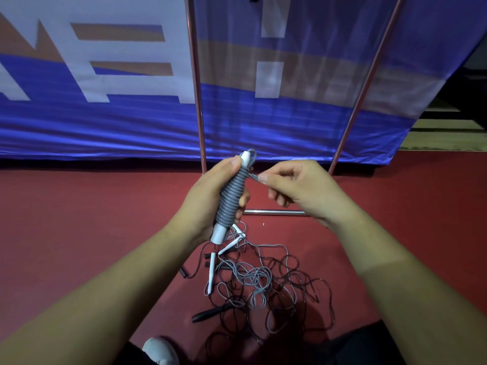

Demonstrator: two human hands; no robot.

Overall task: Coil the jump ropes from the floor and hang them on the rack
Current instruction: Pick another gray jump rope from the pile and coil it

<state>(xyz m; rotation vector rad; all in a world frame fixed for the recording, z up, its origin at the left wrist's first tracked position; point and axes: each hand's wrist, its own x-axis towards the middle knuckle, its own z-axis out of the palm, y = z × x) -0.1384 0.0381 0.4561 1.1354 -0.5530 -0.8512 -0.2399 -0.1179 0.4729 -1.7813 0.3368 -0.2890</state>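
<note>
One grey rope (232,198), wound round white handles (219,234), stands tall in my gripping left hand (208,198); my right hand (297,188) pinches its top end (253,176).

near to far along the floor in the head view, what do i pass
white shoe -> tangle of jump ropes -> rack base bar -> blue banner. The left hand, right hand and the coiled rope they hold are above the floor, so left out.
</note>
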